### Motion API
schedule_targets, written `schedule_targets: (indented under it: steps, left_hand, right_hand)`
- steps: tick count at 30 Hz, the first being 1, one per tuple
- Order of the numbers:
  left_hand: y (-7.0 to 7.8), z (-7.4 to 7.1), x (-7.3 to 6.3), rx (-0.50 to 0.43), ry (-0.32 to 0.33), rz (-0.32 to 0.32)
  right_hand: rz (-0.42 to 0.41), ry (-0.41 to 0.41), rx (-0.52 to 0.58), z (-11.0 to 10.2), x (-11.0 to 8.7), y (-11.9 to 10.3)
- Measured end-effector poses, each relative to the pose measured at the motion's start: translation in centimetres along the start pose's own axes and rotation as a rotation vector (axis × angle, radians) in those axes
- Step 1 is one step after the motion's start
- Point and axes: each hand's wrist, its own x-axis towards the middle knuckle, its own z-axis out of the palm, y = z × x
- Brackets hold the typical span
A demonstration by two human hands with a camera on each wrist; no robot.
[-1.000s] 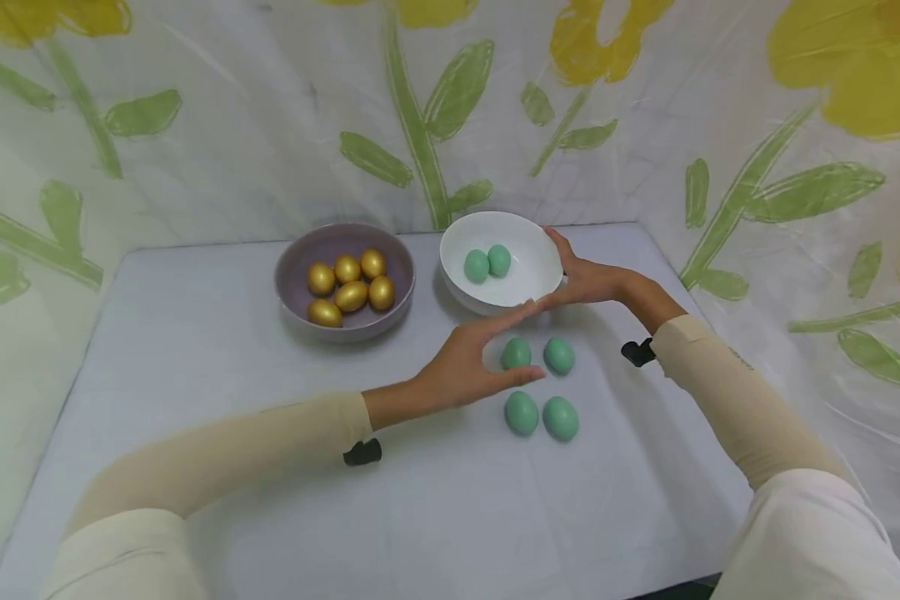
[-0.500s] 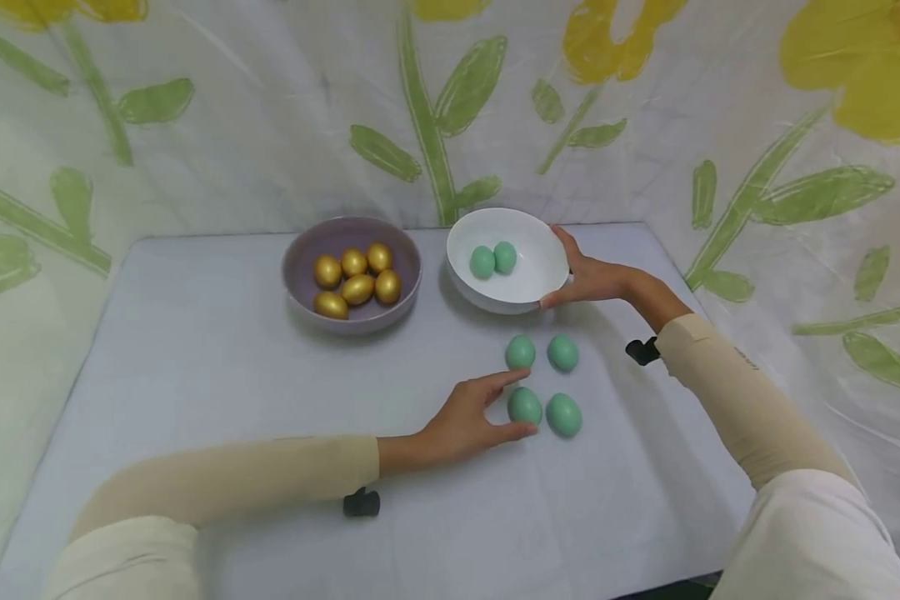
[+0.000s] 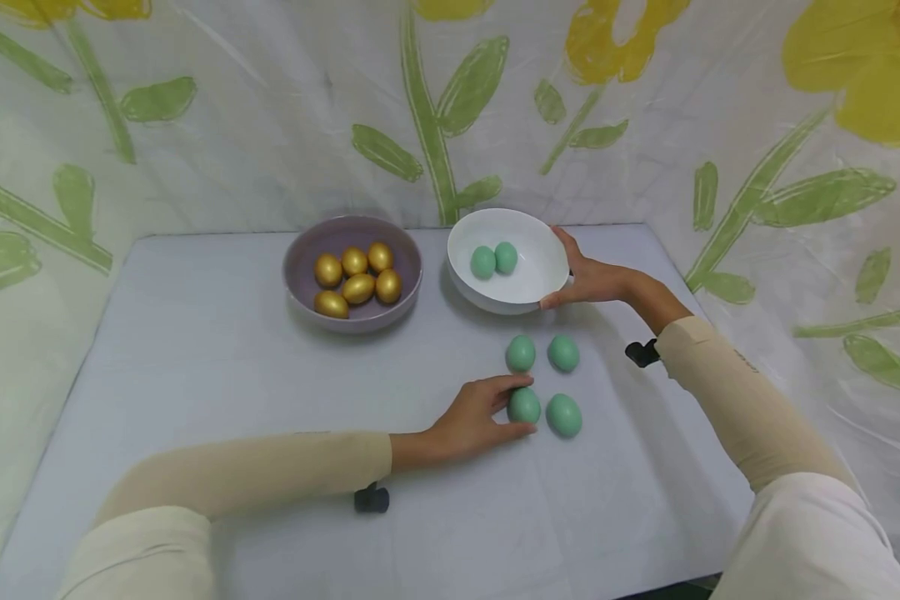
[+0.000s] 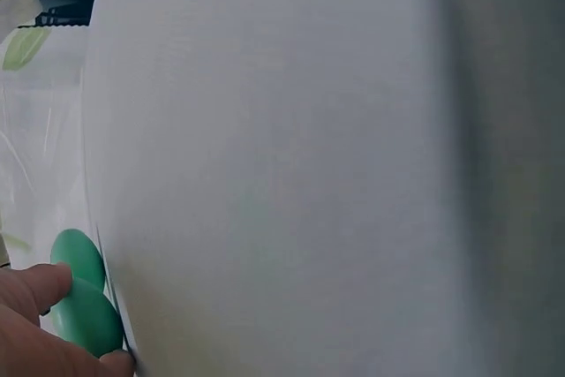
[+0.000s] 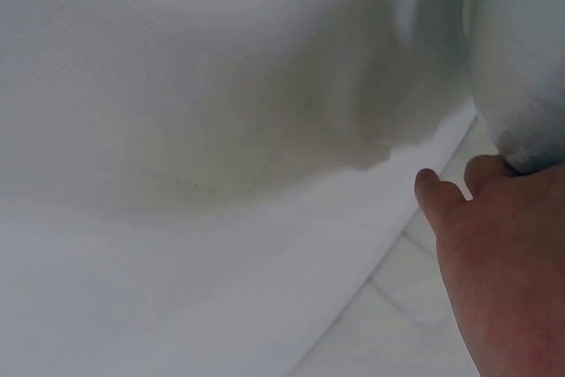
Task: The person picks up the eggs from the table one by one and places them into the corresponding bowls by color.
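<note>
My left hand [image 3: 468, 423] has its thumb and fingers around the near-left green egg [image 3: 525, 407] on the table, fingertips on its far side and thumb on its near side. In the left wrist view that egg [image 4: 86, 320] sits between the fingertips, overlapping a second egg [image 4: 78, 255]. My right hand [image 3: 594, 279] grips the right side of a white bowl [image 3: 536, 279], thumb at the front and fingers behind. Two green eggs [image 3: 483, 262] lie inside it. In the right wrist view the bowl [image 5: 521, 50] shows only in part above my hand [image 5: 508, 245].
Three more green eggs stand close by: one behind [image 3: 521, 353], one at the back right [image 3: 564, 353] and one at the right [image 3: 564, 416]. Left of the white bowl stands a purple bowl [image 3: 296, 287] with several golden eggs [image 3: 358, 289]. A flowered curtain [image 3: 270, 150] hangs behind the table.
My left hand has come away from the front of the white bowl toward me, down to the near-left egg, and closed around it. My right hand has stayed on the bowl.
</note>
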Motion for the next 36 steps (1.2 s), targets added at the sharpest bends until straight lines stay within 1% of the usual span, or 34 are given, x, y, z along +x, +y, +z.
schedule_targets:
  steps: [1,6,12,14,18,21,24,26,29,33,36]
  left_hand:
    - [0.0,0.0,0.1,0.001,-0.001,0.003]
    - [0.1,-0.2,0.4,-0.008,-0.01,-0.003]
    - [0.6,-0.5,0.4,-0.024,-0.018,-0.015]
    - [1.2,-0.8,0.4,-0.021,-0.023,-0.006]
    - [3.5,-1.7,0.5,-0.013,-0.041,0.025]
    - [5.5,-2.9,1.1,-0.016,-0.044,0.072]
    - [7.0,-4.5,2.1,-0.019,-0.019,0.143]
    - [7.9,-5.7,2.9,-0.013,0.019,0.174]
    - [9.2,-7.9,4.4,-0.009,0.086,0.193]
    - [10.4,-10.8,6.5,0.056,0.168,0.216]
    - [10.7,-12.7,8.0,0.141,0.197,0.234]
  right_hand:
    - [-0.003,0.006,-0.009,0.0,0.3,0.5]
    - [-0.008,0.015,-0.024,-0.2,0.2,0.2]
    - [-0.011,0.01,0.0,-0.2,0.1,0.1]
    - [-0.012,0.009,0.005,-0.2,0.0,0.1]
    - [-0.016,0.012,-0.002,-0.2,0.0,0.1]
    - [-0.023,0.012,-0.009,-0.2,0.1,0.2]
    - [-0.021,0.009,-0.004,-0.3,0.2,0.3]
    - [-0.028,0.003,0.007,-0.2,0.1,0.4]
    - [-0.034,-0.01,0.023,-0.1,0.1,0.5]
    - [-0.032,-0.013,0.036,0.1,0.1,0.6]
    - [-0.029,-0.013,0.041,0.2,0.2,0.6]
